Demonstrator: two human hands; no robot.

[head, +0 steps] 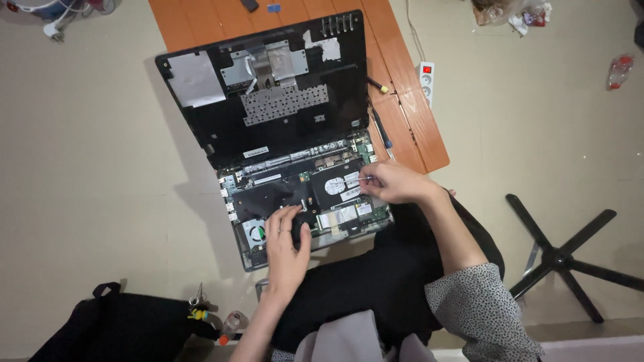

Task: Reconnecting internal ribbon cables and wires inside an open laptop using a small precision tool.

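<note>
**Steady the tool over the drive, keep the base pinned**

My right hand (396, 182) has its fingers pinched shut on a thin metal tool (352, 179), probably a small screwdriver or tweezers; I cannot tell which. Its tip sits over the round-labelled hard drive (333, 189) in the opened laptop base (305, 201). My left hand (287, 238) lies flat, fingers spread and holding nothing, pressing on the black area near the fan (255, 232).

To do this well, I judge the tool should stay upright on its point, with light pressure so it does not skid onto the green board beside the drive. The left palm should hold the base firm, since it rests partly on my lap and partly on the floor. The detached keyboard cover (268, 94) leans on the orange worktop (402, 114), where spare tools (379, 124) lie near a power strip (426, 79).
</note>
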